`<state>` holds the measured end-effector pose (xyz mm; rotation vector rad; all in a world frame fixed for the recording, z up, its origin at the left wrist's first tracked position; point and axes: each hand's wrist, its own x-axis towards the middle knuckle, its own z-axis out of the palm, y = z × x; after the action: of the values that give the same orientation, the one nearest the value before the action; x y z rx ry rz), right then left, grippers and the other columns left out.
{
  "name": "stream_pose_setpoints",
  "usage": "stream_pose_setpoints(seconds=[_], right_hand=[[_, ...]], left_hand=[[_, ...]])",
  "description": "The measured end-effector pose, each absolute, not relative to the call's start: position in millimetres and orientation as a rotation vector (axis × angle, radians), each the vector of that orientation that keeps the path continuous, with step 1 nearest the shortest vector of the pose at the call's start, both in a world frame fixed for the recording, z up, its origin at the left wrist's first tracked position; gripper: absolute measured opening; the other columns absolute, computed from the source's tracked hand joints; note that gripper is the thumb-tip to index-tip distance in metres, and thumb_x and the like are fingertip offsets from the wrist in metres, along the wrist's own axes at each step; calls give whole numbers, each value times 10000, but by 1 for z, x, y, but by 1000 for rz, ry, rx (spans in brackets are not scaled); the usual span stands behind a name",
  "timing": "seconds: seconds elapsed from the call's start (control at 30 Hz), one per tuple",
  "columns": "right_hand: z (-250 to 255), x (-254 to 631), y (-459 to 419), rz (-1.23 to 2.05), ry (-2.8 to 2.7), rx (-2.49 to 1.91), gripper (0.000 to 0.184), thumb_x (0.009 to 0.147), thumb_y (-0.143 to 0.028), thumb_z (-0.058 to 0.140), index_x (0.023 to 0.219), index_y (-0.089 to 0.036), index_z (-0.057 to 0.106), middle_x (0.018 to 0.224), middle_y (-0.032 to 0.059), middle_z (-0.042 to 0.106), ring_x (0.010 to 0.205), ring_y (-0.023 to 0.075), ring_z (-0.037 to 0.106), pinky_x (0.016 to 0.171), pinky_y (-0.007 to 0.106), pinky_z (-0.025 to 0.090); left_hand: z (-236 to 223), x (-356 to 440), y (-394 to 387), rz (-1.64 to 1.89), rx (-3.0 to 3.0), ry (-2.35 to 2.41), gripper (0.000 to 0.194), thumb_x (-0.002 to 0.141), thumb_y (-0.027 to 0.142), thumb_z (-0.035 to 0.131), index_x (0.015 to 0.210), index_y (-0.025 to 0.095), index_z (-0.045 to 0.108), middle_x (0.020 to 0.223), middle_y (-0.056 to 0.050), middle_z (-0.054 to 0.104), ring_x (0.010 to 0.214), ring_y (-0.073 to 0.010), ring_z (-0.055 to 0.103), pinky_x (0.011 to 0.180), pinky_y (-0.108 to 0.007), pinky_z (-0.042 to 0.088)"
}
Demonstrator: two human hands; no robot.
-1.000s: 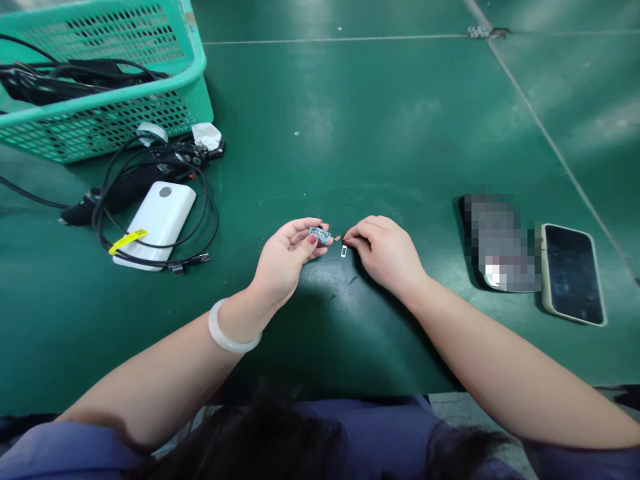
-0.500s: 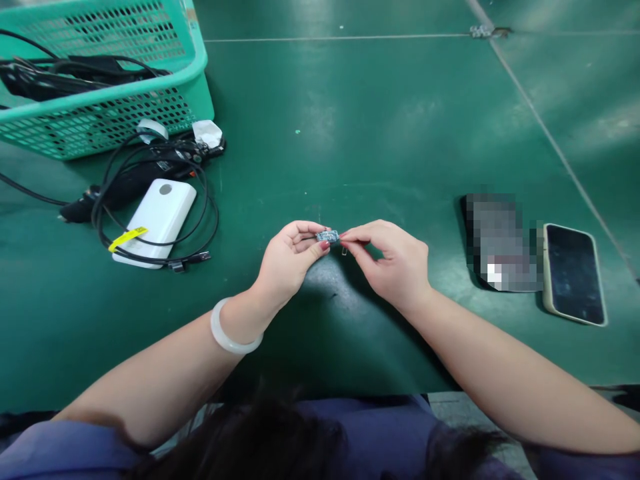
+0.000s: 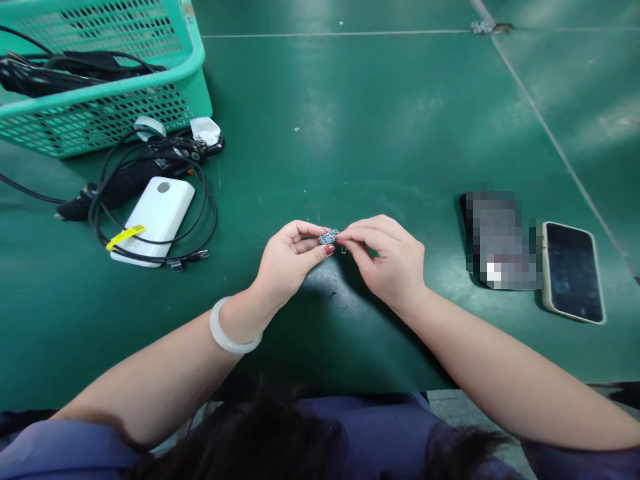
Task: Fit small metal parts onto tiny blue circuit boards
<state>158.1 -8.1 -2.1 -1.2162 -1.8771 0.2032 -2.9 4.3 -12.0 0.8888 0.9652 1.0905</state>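
Note:
My left hand [image 3: 287, 261] is closed, pinching a small grey-blue metallic piece [image 3: 329, 237] between thumb and fingers. Fine light lines cross its surface, but it is too small to tell its exact kind. At its right end my right hand [image 3: 387, 253] is closed in a pinch, thumb and index fingertips touching it. A thin wire loop [image 3: 343, 251] shows just below those fingertips; whether it is held or lies behind them I cannot tell. Both hands are above the green table [image 3: 320, 160], near its front edge.
At left, a coiled black cable [image 3: 217, 220] lies around a white power bank [image 3: 163, 207], beside a black device [image 3: 127, 183]. Behind them stands a green basket [image 3: 195, 100] holding black cables. A phone [image 3: 574, 272] and a pixelated dark object [image 3: 500, 233] lie at right.
The grey-blue piece has turned between the fingertips and shows a narrower, more tilted side. My right hand has shifted slightly left and up. The items on the table lie as before.

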Motion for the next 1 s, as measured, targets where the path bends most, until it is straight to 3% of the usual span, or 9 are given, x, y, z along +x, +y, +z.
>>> stream_pose_setpoints(seconds=[0.4,0.7,0.87,1.0], right_hand=[[-6,157,-6,587,-1549,-1338,116,786,-146,683,718,-230,725,767,-14,732,711,137,644,617,284,502],[-7,158,-6,357,-1760,-1209,128,827,-142,651,756,-225,719,780,3,740,758,150,655,748,329,534],[-7,158,-5,437,-1711,-1217,112,803,-153,687,752,-239,737,785,-5,746,766,150,668,752,325,547],[-7,166,-3,578,-1657,-1272,155,828,-158,648,863,-264,756,828,-14,759,765,151,686,742,319,550]], left_hand=[[-14,-4,4,1085,908,979,290,619,203,828,809,157,615,871,-26,742,851,-149,707,853,-324,554],[-11,-3,5,1063,868,977,302,589,180,839,777,151,605,812,-23,737,802,-149,704,838,-343,558],[-13,-3,5,1065,852,938,292,601,166,831,793,157,610,849,-22,740,831,-148,700,842,-330,550],[-16,-4,6,1090,840,940,266,635,167,813,816,160,618,893,-25,738,872,-140,693,884,-322,531]])
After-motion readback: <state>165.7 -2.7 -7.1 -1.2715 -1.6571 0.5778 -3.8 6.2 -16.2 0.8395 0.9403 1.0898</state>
